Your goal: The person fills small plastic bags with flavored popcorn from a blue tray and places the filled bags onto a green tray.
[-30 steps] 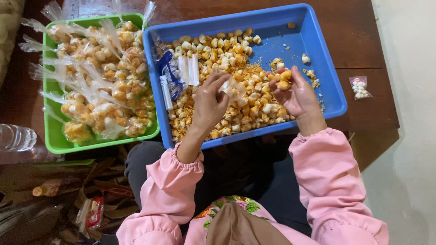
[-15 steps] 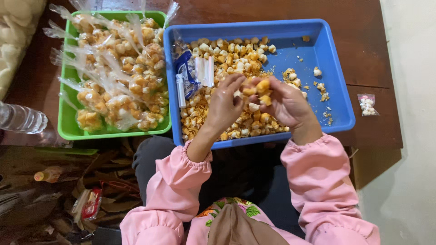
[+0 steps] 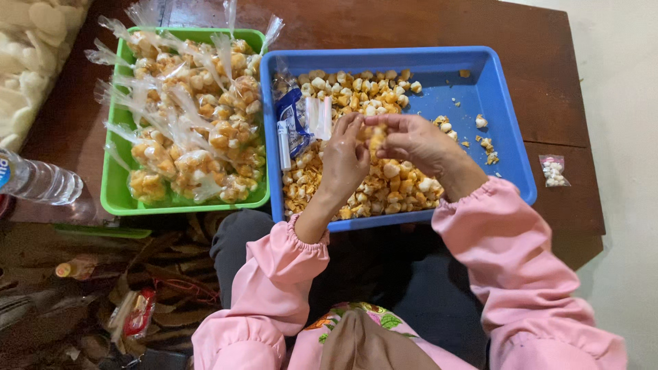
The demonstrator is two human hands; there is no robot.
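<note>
Seen from above, on a dark wooden table (image 3: 425,27). At far left edge, a clear water bottle (image 3: 38,181) lying down. Next, a green tray (image 3: 116,199) heaped with small tied clear bags of orange and white snacks (image 3: 195,123). Beside it, touching, a blue tray (image 3: 504,123) with loose snacks (image 3: 384,185) spread over its left and middle; clear empty bags (image 3: 301,123) at its left wall. Above the loose pile, left hand (image 3: 343,161) and right hand (image 3: 415,140), fingertips pinched together around a small clear bag part-filled with snacks (image 3: 375,137), held between both. Pink sleeves (image 3: 510,260) below. Near the table's right edge, one tiny bag of white pieces (image 3: 553,170).
</note>
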